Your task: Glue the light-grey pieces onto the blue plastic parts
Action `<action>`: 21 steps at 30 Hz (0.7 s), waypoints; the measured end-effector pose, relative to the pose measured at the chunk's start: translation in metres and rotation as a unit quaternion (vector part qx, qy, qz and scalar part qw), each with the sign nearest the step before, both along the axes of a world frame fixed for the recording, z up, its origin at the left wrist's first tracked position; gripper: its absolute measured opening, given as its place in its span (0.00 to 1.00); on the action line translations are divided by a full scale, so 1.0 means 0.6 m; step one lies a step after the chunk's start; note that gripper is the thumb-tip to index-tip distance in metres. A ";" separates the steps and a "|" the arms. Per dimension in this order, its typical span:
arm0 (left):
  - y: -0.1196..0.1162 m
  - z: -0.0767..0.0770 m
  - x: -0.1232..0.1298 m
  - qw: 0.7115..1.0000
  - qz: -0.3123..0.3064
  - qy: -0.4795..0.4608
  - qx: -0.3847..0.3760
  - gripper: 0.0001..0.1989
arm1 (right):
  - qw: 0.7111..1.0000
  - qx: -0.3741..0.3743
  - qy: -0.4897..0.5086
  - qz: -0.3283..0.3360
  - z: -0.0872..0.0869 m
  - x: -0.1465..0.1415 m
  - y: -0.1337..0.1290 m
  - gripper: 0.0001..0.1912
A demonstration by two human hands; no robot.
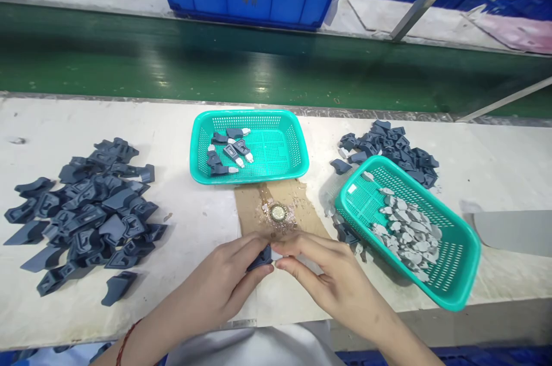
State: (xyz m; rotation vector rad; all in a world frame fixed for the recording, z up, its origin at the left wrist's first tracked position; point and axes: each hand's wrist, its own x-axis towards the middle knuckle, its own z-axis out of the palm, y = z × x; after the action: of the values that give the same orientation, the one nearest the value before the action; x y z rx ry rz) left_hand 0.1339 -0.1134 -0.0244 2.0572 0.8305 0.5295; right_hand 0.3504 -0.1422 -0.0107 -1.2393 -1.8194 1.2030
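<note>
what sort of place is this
Probably a factory assembly line: look-alike dark parts are heaped on a worktable along a green belt-like strip, with a big blue crate beyond it.

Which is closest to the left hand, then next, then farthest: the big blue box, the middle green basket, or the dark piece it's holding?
1. Dark piece: held by the left hand.
2. Middle green basket: ahead.
3. Big blue box: beyond the green strip.

Free lane between dark pile (88, 219) and left hand (226, 274), angled basket (459, 274) — blocking right
</note>
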 end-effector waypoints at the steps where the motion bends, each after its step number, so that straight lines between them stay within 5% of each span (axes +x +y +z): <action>1: 0.000 0.001 0.001 1.000 -0.002 0.002 0.000 0.08 | 1.000 0.000 -0.005 0.003 -0.001 0.000 0.000 0.06; 7: 0.022 0.034 0.000 0.999 -0.039 0.026 0.006 0.12 | 0.999 0.007 -0.023 0.023 0.021 0.039 0.007 0.08; 11: 0.071 0.058 -0.017 0.993 0.084 0.034 0.073 0.03 | 0.970 0.020 -0.187 -0.152 0.032 0.133 0.004 0.11; 15: 0.139 0.063 -0.027 0.956 0.221 0.105 0.161 0.11 | 0.901 0.023 -0.384 -0.199 0.000 0.228 -0.005 0.14; 21: 0.198 0.041 -0.024 0.956 0.172 0.200 0.127 0.22 | 0.906 -0.003 -0.381 -0.183 -0.034 0.258 -0.007 0.12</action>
State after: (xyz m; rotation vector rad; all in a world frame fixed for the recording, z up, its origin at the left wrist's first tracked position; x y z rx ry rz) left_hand 0.1193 0.0052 0.0004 2.3083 1.4434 0.4247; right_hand 0.5052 -0.1467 -0.0314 -2.1448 -1.9369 0.5289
